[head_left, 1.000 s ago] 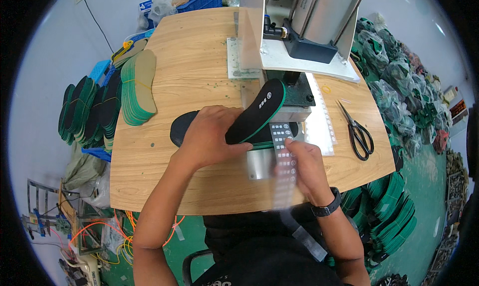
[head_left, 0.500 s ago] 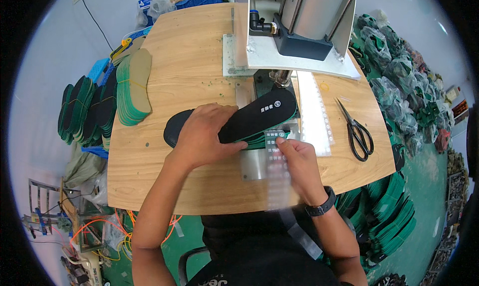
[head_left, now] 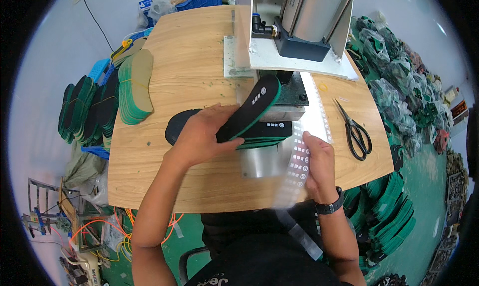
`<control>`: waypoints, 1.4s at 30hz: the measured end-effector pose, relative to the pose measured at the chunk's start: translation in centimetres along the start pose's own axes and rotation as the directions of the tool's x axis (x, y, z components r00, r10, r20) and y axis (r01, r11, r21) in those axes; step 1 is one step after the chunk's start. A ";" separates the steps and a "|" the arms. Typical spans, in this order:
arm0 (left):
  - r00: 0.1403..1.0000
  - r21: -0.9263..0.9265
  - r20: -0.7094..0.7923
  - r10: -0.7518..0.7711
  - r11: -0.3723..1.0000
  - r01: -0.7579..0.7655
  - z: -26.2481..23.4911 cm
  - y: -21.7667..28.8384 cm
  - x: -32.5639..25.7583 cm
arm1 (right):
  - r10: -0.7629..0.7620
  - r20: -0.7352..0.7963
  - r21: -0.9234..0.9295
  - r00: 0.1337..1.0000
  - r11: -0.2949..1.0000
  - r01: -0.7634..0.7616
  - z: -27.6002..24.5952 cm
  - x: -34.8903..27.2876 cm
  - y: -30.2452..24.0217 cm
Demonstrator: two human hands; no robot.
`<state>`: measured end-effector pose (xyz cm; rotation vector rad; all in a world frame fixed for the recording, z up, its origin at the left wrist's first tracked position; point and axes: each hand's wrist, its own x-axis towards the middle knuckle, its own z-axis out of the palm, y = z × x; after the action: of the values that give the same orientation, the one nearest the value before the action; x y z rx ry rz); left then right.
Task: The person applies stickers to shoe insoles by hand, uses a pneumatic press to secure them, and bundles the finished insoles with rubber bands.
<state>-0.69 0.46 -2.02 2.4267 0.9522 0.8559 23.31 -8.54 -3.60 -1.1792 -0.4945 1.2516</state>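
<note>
1. A long clear strip of small white labels (head_left: 299, 158) hung off the table's near edge, held at its right side by the right hand (head_left: 319, 166).
2. A second clear label strip (head_left: 319, 114) lay flat on the table, right of the press.
3. Small white labels dotted the black insole (head_left: 252, 111) in the left hand (head_left: 202, 136).
4. A blue-and-white sign (head_left: 145, 4) stood beyond the table's far left corner.

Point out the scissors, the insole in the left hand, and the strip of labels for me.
scissors (head_left: 355, 130): head view, on the pivot where the blades meet the handles.
insole (head_left: 253, 107): head view, on its black top face, mid-length.
strip of labels (head_left: 298, 158): head view, on the clear stretch beside the right hand's fingers.
</note>
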 end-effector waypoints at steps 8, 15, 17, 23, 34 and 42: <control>0.960 -0.178 -0.065 -0.272 0.950 0.257 -0.1 0.0 -0.1 | 0.100 0.047 0.011 0.994 0.995 -0.101 1.1 0.3 1.0; 0.937 -0.214 -0.150 -0.315 0.936 0.281 0.0 0.8 0.3 | 0.110 0.092 -0.092 0.990 0.991 -0.102 1.5 0.6 1.7; 0.948 -0.213 -0.152 -0.278 0.946 0.243 0.2 0.4 0.1 | 0.122 0.097 -0.137 0.988 0.985 -0.109 1.8 0.3 1.5; 0.946 -0.294 -0.226 -0.234 0.942 0.163 0.6 -0.3 -0.2 | 0.100 0.128 -0.203 0.987 0.977 -0.073 1.8 0.4 1.9; 0.949 -0.241 -0.155 -0.274 0.942 0.233 0.6 0.2 -0.1 | 0.116 0.103 -0.196 0.988 0.976 -0.094 1.8 1.1 2.1; 0.992 -0.026 -0.019 -0.124 0.992 0.123 0.1 1.2 0.3 | 0.134 0.112 -0.168 0.985 0.979 -0.114 1.9 0.8 2.1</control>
<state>0.14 -0.13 -1.33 2.3152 1.0802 0.8445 21.04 -7.34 -4.92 -1.2892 -0.6310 1.4188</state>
